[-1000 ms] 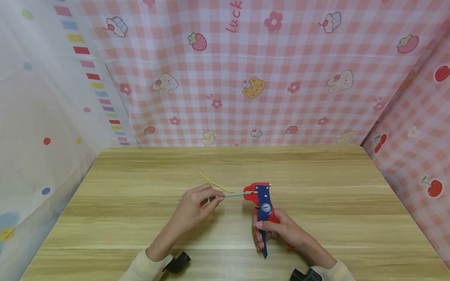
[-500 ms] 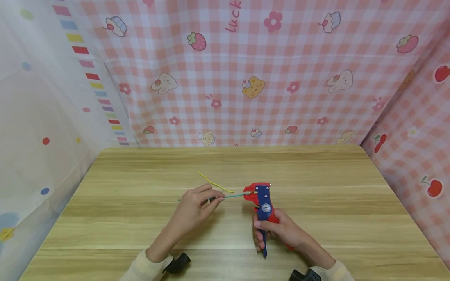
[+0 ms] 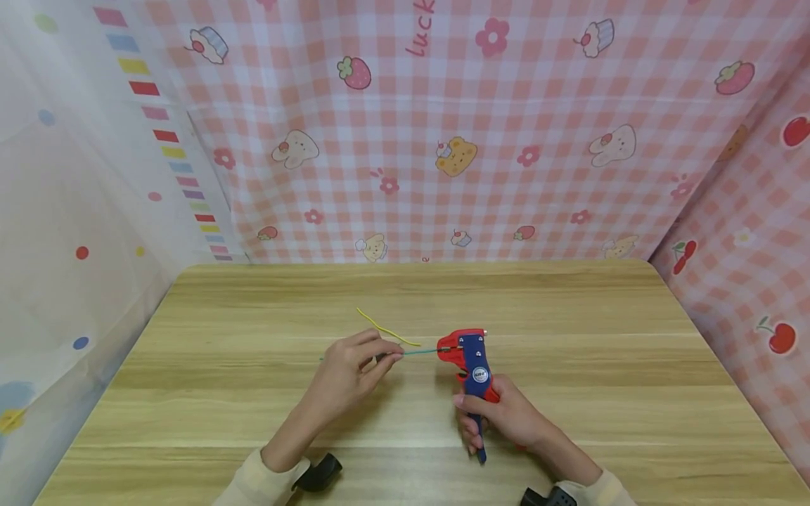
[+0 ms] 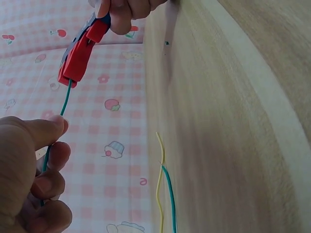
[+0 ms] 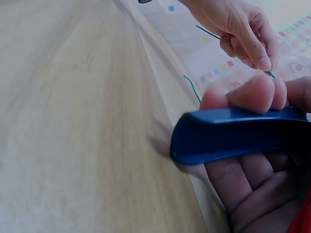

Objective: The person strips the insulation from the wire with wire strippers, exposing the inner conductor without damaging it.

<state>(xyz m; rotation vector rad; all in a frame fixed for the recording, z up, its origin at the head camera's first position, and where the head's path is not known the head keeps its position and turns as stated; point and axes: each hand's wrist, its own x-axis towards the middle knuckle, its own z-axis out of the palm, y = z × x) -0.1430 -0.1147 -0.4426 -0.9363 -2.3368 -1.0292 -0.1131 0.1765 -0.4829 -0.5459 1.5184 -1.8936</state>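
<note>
My left hand (image 3: 353,365) pinches a thin green wire (image 3: 419,352) between thumb and forefinger. The wire's right end goes into the front of a red and blue wire stripper (image 3: 473,351); its other end sticks out on the left, behind the hand. My right hand (image 3: 506,414) grips the stripper's handles, fingers wrapped over the blue handle (image 5: 233,138). In the left wrist view the green wire (image 4: 66,99) enters the red nose of the stripper (image 4: 77,60). That wire's tip is hidden inside the tool.
A yellow wire (image 3: 386,330) lies on the wooden table (image 3: 569,309) behind my left hand, with a second green wire (image 4: 169,189) beside it. A tiny green scrap (image 4: 167,43) lies on the tabletop. Patterned cloth (image 3: 405,140) hangs around the back and sides.
The blue handle's lower end has swung slightly right, toward my right palm, as the fingers squeeze. The pale strip at the stripper's mouth now looks darker. My left hand has barely moved.
</note>
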